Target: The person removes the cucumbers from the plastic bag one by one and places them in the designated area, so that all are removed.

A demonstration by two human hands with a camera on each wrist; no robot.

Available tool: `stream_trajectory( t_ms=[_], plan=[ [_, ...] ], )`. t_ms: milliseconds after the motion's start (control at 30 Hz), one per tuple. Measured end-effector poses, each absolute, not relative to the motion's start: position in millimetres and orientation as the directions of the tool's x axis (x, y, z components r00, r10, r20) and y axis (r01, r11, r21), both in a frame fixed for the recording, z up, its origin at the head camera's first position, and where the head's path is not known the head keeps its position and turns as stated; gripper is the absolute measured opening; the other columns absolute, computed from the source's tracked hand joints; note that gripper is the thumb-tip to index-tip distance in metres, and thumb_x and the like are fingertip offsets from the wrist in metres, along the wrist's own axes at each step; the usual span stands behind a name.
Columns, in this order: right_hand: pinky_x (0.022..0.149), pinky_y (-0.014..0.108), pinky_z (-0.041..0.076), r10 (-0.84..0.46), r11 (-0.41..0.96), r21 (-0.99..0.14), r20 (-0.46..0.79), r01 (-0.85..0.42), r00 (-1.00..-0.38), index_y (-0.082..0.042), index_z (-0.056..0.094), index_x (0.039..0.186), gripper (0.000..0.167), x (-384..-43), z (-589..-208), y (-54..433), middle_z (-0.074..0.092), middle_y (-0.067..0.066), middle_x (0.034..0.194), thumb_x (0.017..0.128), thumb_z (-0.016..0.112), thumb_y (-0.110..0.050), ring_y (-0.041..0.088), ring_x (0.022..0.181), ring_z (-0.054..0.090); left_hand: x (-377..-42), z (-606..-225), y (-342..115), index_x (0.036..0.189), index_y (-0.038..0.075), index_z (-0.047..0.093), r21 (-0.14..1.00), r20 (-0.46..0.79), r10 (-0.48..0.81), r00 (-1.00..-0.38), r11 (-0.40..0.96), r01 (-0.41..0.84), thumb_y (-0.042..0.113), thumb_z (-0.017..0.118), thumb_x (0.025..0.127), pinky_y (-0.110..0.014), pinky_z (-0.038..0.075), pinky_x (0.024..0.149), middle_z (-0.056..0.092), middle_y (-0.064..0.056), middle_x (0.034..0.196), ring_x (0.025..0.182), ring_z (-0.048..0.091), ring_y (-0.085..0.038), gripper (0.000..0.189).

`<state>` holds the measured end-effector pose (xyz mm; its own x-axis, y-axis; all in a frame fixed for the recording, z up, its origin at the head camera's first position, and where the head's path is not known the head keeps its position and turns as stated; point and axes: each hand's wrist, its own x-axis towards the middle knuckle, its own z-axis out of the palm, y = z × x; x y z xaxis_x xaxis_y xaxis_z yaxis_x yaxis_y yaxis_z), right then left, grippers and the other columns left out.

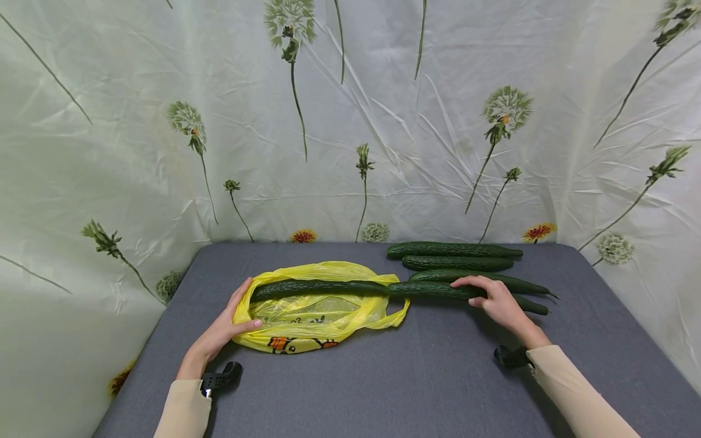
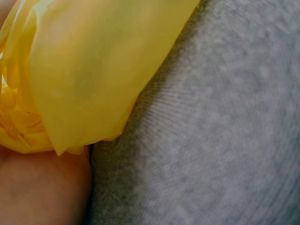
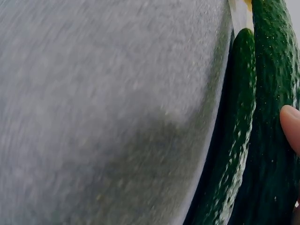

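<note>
A yellow plastic bag [image 1: 328, 316] with a printed cartoon lies on the table, its mouth spread upward. My left hand [image 1: 221, 330] grips its left end, thumb on the near side and fingers at the far side. Inside rests a long dark green cucumber [image 1: 317, 288], its right end at the bag's handles. Right beside that end begins another cucumber [image 1: 427, 290], outside the bag. My right hand [image 1: 499, 306] holds this one from above, partly hiding it. In the right wrist view, the thumb [image 3: 291, 123] touches a bumpy cucumber [image 3: 274, 79], with a second cucumber alongside.
Behind my right hand, a curved cucumber [image 1: 509, 282] lies close by. Farther back are two more, a shorter cucumber [image 1: 459, 263] and a longer cucumber [image 1: 451, 249], near the table's far edge. The grey cloth-covered table [image 1: 350, 395] meets a flower-printed curtain [image 1: 328, 182].
</note>
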<state>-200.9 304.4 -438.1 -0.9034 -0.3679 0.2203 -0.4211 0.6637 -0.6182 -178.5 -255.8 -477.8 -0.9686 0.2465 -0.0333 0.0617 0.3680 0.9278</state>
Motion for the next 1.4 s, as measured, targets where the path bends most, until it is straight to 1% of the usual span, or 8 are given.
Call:
stream_trajectory(
  t_ms=[100, 200, 267, 600, 933, 1200, 1400],
  plan=[
    [0.076, 0.044, 0.047, -0.364, 0.653, -0.635, 0.214, -0.413, -0.906, -0.009, 0.066, 0.118, 0.048, -200.3, -439.1, 309.8, 0.063, 0.012, 0.119, 0.079, 0.061, 0.019, 0.030, 0.102, 0.057, -178.7, -477.9, -255.7, 0.156, 0.023, 0.004, 0.927, -0.034, 0.246, -0.969, 0.371, 0.061, 0.015, 0.071, 0.084, -0.071, 0.006, 0.101, -0.005, -0.016, 0.157, 0.140, -0.004, -0.045, 0.098],
    [0.084, 0.052, 0.047, -0.361, 0.642, -0.648, 0.215, -0.409, -0.908, -0.008, 0.066, 0.117, 0.050, -200.2, -440.5, 315.2, 0.063, 0.013, 0.118, 0.079, 0.058, 0.022, 0.035, 0.113, 0.053, -178.8, -477.6, -255.7, 0.156, 0.024, 0.005, 0.926, -0.036, 0.246, -0.969, 0.372, 0.060, 0.015, 0.071, 0.084, -0.071, 0.006, 0.101, -0.005, -0.016, 0.157, 0.140, -0.004, -0.045, 0.098],
    [0.085, 0.055, 0.046, -0.357, 0.638, -0.656, 0.212, -0.403, -0.910, -0.008, 0.066, 0.116, 0.050, -200.0, -441.1, 318.6, 0.063, 0.014, 0.118, 0.078, 0.056, 0.024, 0.037, 0.115, 0.052, -178.8, -477.2, -255.7, 0.156, 0.024, 0.005, 0.926, -0.037, 0.246, -0.969, 0.372, 0.060, 0.015, 0.071, 0.084, -0.071, 0.006, 0.101, -0.005, -0.016, 0.157, 0.140, -0.004, -0.045, 0.098],
    [0.082, 0.054, 0.046, -0.326, 0.665, -0.658, 0.170, -0.353, -0.930, -0.007, 0.065, 0.118, 0.049, -200.6, -441.5, 329.0, 0.061, 0.018, 0.121, 0.080, 0.056, 0.022, 0.041, 0.116, 0.050, -179.7, -476.5, -255.2, 0.156, 0.024, 0.004, 0.924, -0.043, 0.242, -0.969, 0.378, 0.053, 0.016, 0.071, 0.084, -0.071, 0.007, 0.101, -0.005, -0.016, 0.157, 0.140, -0.004, -0.045, 0.098],
    [0.081, 0.054, 0.046, -0.311, 0.682, -0.648, 0.161, -0.338, -0.937, -0.005, 0.065, 0.117, 0.048, -202.7, -443.5, 335.7, 0.060, 0.020, 0.121, 0.079, 0.055, 0.023, 0.043, 0.117, 0.049, -180.2, -476.6, -255.2, 0.156, 0.024, 0.005, 0.926, -0.038, 0.248, -0.968, 0.372, 0.059, 0.016, 0.071, 0.084, -0.071, 0.006, 0.101, -0.005, -0.015, 0.158, 0.140, -0.005, -0.045, 0.098],
    [0.084, 0.058, 0.044, -0.313, 0.680, -0.653, 0.152, -0.333, -0.938, -0.004, 0.065, 0.117, 0.048, -204.6, -443.3, 337.6, 0.059, 0.021, 0.122, 0.079, 0.056, 0.023, 0.044, 0.118, 0.048, -179.0, -476.3, -255.4, 0.156, 0.024, 0.005, 0.927, -0.037, 0.249, -0.968, 0.369, 0.059, 0.015, 0.071, 0.084, -0.072, 0.006, 0.101, -0.006, -0.015, 0.158, 0.140, -0.005, -0.045, 0.098],
    [0.089, 0.063, 0.040, -0.329, 0.681, -0.655, 0.125, -0.326, -0.936, -0.003, 0.064, 0.118, 0.048, -207.0, -446.3, 339.2, 0.058, 0.022, 0.122, 0.079, 0.054, 0.023, 0.046, 0.120, 0.045, -179.0, -477.6, -255.7, 0.156, 0.024, 0.004, 0.928, -0.037, 0.247, -0.968, 0.369, 0.058, 0.015, 0.071, 0.084, -0.072, 0.006, 0.101, -0.006, -0.015, 0.158, 0.140, -0.005, -0.045, 0.098]
  ],
)
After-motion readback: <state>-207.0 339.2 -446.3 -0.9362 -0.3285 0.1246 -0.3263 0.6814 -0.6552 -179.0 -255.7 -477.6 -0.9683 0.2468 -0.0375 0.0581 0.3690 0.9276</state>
